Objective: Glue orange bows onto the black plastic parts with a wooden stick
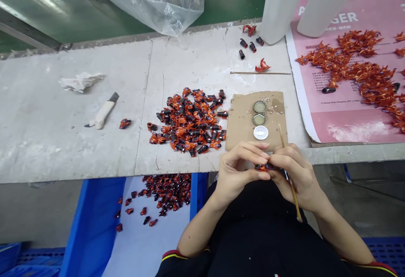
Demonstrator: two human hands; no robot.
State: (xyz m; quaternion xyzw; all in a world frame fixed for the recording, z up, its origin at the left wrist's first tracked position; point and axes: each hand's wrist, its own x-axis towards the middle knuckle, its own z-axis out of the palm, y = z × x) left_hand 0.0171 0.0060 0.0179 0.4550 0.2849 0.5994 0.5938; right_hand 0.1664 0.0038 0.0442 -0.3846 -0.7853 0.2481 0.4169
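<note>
A small orange-and-black figurine part (263,167) is pinched between the fingertips of my left hand (237,169) and my right hand (294,176), just off the table's front edge. My fingers cover much of it. Tucked through my right hand is a thin wooden stick (295,201), its upper end pointing toward the table. Beyond my hands lies a piece of brown cardboard (236,112), bearing two bottle caps (259,107) and a white round disc (261,133). A heap of similar orange-and-black parts (193,121) sits to the left of the cardboard.
A blue crate (91,218) with many parts stands below the table edge. At right, orange pieces (363,66) cover a pink printed sheet (322,116). A cutter with a wrapped handle (103,112), a thin rod (259,73) and black pieces (252,47) lie on the table (110,150).
</note>
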